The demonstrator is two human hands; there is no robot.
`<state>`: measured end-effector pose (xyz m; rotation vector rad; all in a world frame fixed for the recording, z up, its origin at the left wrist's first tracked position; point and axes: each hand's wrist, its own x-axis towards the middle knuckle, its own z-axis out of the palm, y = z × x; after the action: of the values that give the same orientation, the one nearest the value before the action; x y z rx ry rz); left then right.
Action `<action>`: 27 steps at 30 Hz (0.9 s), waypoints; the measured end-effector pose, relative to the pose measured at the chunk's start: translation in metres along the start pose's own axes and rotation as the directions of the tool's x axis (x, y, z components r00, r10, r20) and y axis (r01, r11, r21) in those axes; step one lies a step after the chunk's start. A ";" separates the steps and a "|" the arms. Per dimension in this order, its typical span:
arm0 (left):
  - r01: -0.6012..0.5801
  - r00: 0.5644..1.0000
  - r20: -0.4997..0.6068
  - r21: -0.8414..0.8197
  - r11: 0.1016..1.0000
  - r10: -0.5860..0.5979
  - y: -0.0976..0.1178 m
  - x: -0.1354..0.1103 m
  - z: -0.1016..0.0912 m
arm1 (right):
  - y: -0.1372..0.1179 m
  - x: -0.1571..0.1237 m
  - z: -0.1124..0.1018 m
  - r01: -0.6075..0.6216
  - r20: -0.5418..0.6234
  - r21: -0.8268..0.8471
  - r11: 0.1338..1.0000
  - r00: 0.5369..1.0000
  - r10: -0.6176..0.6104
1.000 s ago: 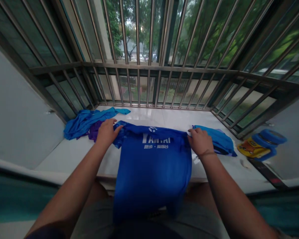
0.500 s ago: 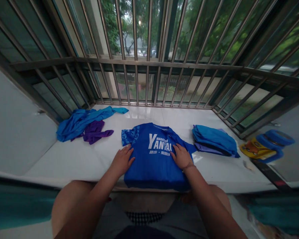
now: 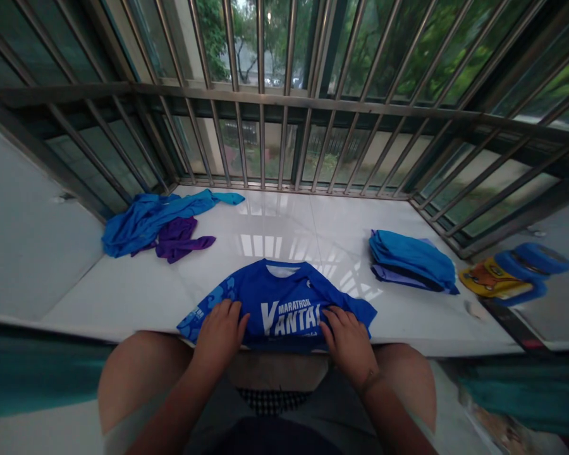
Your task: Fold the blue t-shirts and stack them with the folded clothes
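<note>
A blue T-shirt (image 3: 284,287) with white "MARATHON YANTAI" lettering lies face up on the white tiled sill (image 3: 308,227), collar toward the window. Its lower part reaches the sill's front edge, where the hem drops out of sight. On the shirt's left side, below the patterned sleeve, my left hand (image 3: 222,328) rests palm down with fingers stretched and thumb apart. Opposite it, my right hand (image 3: 347,338) lies on the right side beside the lettering, its fingers also extended and spread. Both hands touch the cloth from above.
Crumpled blue clothing (image 3: 142,221) and a purple garment (image 3: 177,239) lie at the left. To the right sit a folded blue and lilac stack (image 3: 412,259), a yellow container with a blue lid (image 3: 507,275) and a dark flat strip (image 3: 516,325). Metal bars (image 3: 284,100) close off the window behind.
The T-shirt has slid toward me and slightly left, with its lower part going over the front edge. Both hands have come nearer with it, and its left sleeve now spreads outward.
</note>
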<state>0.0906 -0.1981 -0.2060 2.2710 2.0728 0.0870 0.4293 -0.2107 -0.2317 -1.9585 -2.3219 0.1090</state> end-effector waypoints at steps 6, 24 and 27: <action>0.176 0.974 -0.143 -0.026 0.984 -0.178 -0.011 0.034 0.041 | 0.027 0.037 0.000 -0.303 -0.043 -0.092 0.949 0.953 0.300; 0.038 0.990 0.135 -0.045 0.998 -0.031 -0.073 0.105 0.025 | 0.002 0.116 0.017 -0.274 0.078 -0.029 0.961 0.958 0.275; 0.023 0.999 0.034 -0.011 1.000 -0.023 -0.038 0.117 0.023 | 0.002 0.126 0.022 -0.273 0.095 -0.026 0.962 0.957 0.274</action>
<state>0.0658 -0.0782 -0.2326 2.2257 2.0759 0.0587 0.4079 -0.0858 -0.2495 -2.3204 -2.0947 0.2168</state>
